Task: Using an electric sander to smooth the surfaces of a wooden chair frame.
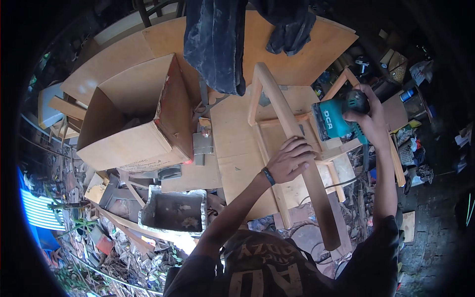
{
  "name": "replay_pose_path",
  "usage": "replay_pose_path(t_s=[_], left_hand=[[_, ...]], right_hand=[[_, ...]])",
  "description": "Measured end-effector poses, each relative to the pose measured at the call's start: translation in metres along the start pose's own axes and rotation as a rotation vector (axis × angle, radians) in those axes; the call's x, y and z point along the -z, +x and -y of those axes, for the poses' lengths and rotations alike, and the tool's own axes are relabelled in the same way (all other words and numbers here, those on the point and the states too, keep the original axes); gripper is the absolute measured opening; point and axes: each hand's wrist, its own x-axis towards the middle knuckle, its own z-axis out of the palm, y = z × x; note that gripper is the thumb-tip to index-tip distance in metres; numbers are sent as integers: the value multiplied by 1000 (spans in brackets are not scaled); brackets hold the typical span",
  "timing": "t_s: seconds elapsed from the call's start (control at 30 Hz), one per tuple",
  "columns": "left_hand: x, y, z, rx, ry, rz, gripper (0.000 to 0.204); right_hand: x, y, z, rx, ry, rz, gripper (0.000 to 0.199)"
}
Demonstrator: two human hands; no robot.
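Note:
A pale wooden chair frame (284, 111) stands in front of me, its broad top bar slanting from the upper middle down toward my lap. My left hand (293, 159), with a dark band at the wrist, is laid across this bar, fingers curled over its edge. To the right, my right hand (372, 116) grips a teal and black electric sander (336, 119) from above and behind. The sander is tilted, its flat dark end facing left, and appears raised beside the bar. From the sander a dark cord (365, 166) trails downward.
An open cardboard box (133, 138) stands at the left, above a grey rectangular basin (178, 210). Cardboard sheets (237, 173) lie beneath the chair frame. Dark cloths (215, 44) hang over a wooden panel (321, 44) at the back. Scraps and litter cover the lower-left ground.

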Motion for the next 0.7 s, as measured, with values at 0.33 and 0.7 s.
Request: replay_pose_path(t_s=[0.33, 0.7], left_hand=[[-17, -10, 15, 49, -125, -54, 38], [-67, -70, 59, 337, -594, 86, 54]], right_hand=[[-203, 202, 38, 35, -490, 251, 70], [-378, 267, 85, 252, -837, 151, 49]])
